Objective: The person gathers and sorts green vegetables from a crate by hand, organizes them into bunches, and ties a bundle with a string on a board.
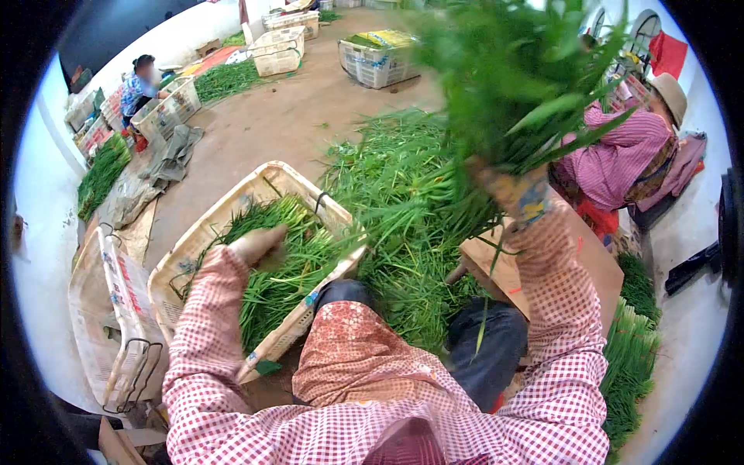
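Note:
My right hand, in a patterned glove, is raised and closed around a bunch of long, chive-like greens. Its leaves fan out upward and blur with motion. Lower and to the left, my left hand hovers over or touches the greens in a pale plastic crate. Blur smears its fingers, so their grip is unclear. Between the crate and my right arm, a big loose heap of the same greens spreads across the floor, up to my knees.
An upright cardboard box stands beside my right arm, with stacked greens behind it. Another empty-looking crate leans at left. One co-worker bends at right; another person sits far left. A filled crate stands farther back.

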`<move>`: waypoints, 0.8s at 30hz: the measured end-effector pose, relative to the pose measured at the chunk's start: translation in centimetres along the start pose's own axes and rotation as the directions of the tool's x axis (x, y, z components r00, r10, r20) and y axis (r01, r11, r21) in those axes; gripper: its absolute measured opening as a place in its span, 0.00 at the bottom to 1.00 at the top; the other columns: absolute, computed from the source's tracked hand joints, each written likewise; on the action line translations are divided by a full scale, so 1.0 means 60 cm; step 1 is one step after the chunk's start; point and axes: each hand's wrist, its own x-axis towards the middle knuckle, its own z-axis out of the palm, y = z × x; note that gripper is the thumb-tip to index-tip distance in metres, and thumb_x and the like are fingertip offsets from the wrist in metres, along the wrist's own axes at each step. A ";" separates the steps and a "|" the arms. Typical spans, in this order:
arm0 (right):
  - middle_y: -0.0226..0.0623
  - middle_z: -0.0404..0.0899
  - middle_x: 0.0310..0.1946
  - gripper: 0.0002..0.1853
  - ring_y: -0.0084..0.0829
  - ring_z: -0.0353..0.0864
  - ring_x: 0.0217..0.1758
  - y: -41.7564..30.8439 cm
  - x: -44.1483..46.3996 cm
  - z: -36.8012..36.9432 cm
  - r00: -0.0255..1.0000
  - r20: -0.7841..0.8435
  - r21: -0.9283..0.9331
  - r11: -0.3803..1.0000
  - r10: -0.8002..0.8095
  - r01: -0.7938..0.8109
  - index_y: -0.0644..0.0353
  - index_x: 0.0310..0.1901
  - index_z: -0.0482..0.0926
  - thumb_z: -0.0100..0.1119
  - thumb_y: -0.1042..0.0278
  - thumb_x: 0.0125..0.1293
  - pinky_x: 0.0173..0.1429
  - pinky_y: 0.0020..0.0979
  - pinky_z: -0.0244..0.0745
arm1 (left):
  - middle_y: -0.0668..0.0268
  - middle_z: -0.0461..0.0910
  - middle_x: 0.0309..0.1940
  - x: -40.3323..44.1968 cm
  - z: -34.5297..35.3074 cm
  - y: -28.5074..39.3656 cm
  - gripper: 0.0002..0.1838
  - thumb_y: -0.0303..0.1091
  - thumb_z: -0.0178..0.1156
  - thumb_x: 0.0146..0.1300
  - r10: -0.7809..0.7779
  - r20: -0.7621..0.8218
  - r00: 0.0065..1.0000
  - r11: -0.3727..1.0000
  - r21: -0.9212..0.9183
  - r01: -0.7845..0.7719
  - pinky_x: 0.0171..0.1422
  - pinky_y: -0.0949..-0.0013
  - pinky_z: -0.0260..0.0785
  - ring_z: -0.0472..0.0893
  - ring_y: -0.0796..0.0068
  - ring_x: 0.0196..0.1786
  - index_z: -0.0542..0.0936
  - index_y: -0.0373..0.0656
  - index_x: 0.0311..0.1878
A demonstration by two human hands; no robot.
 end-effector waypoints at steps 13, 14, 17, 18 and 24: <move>0.30 0.71 0.28 0.27 0.33 0.78 0.32 0.140 -0.127 0.298 0.573 0.626 -0.331 0.484 -0.530 0.810 0.45 0.61 0.70 0.50 0.67 0.57 0.47 0.39 0.77 | 0.56 0.80 0.49 -0.086 0.312 0.057 0.30 0.53 0.57 0.64 0.430 0.546 0.720 0.716 -0.691 0.096 0.51 0.60 0.74 0.80 0.63 0.46 0.73 0.37 0.59; 0.31 0.73 0.30 0.27 0.35 0.79 0.34 0.154 -0.133 0.314 0.564 0.592 -0.303 0.490 -0.576 0.818 0.45 0.62 0.69 0.50 0.67 0.57 0.50 0.42 0.76 | 0.56 0.80 0.49 -0.087 0.309 0.043 0.30 0.53 0.57 0.64 0.405 0.541 0.737 0.726 -0.681 0.101 0.51 0.60 0.74 0.80 0.63 0.46 0.73 0.37 0.59; 0.35 0.76 0.39 0.26 0.39 0.79 0.46 0.172 -0.149 0.331 0.565 0.583 -0.221 0.556 -0.584 0.801 0.46 0.62 0.69 0.47 0.68 0.60 0.56 0.45 0.74 | 0.55 0.79 0.50 -0.093 0.300 0.008 0.30 0.51 0.59 0.63 0.342 0.523 0.781 0.740 -0.662 0.119 0.53 0.59 0.74 0.80 0.62 0.47 0.72 0.37 0.60; 0.38 0.75 0.43 0.27 0.42 0.77 0.52 0.173 -0.152 0.329 0.572 0.619 -0.205 0.592 -0.539 0.779 0.47 0.63 0.68 0.50 0.68 0.59 0.58 0.48 0.71 | 0.55 0.79 0.50 -0.094 0.298 -0.002 0.31 0.50 0.60 0.62 0.322 0.516 0.794 0.744 -0.656 0.125 0.53 0.59 0.74 0.80 0.62 0.48 0.72 0.37 0.61; 0.41 0.78 0.42 0.29 0.43 0.79 0.51 0.112 -0.207 0.274 0.852 0.373 -0.161 0.879 -0.368 0.450 0.57 0.52 0.77 0.71 0.69 0.42 0.56 0.45 0.73 | 0.56 0.79 0.53 -0.108 0.280 -0.001 0.33 0.45 0.65 0.58 0.302 0.506 0.808 0.807 -0.587 0.065 0.57 0.58 0.73 0.80 0.60 0.52 0.71 0.37 0.62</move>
